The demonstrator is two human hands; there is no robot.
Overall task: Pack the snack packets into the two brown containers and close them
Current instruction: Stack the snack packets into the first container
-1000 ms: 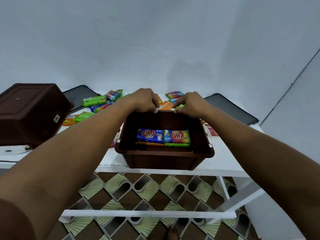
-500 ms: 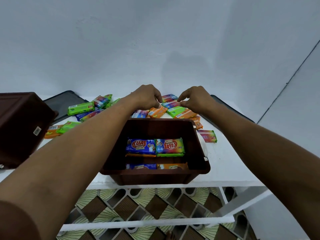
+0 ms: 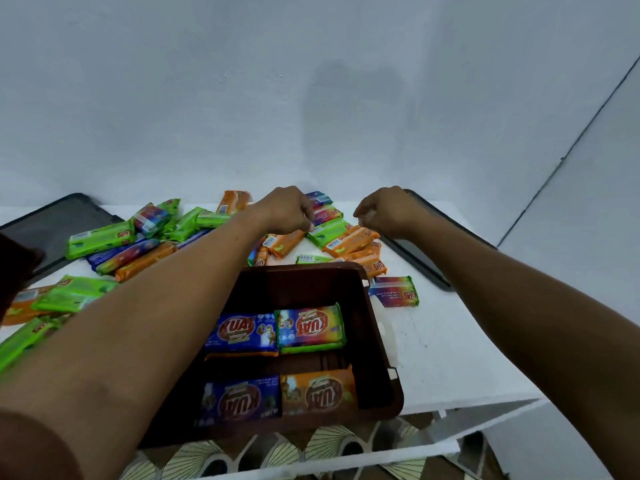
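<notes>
Both your arms reach over the brown container [image 3: 304, 267] to the pile of loose snack packets [image 3: 100, 237] on the far side of the worktop [image 3: 443, 341]. The container sits close to you, between your arms, with four packets [image 3: 242, 332] lying flat inside and room left on top.

Your left hand [image 3: 287, 211] has its fingers curled down, and the tips are right at the near end of a green packet [image 3: 327, 232]. I cannot tell if it has hold of the packet or only touches it. Your right hand [image 3: 386, 211] is curled too, and I see nothing in it. It hangs just above an orange packet [image 3: 349, 241].

The two packets lie side by side, touching, right under the gap between your hands. Both are slanted, with the long way running from near-left to far-right. The green one is nearer your left hand and the orange one is nearer your right.

I think the next step is to pick up one packet with each hand, then bring them back toward you and down into the container.
</notes>
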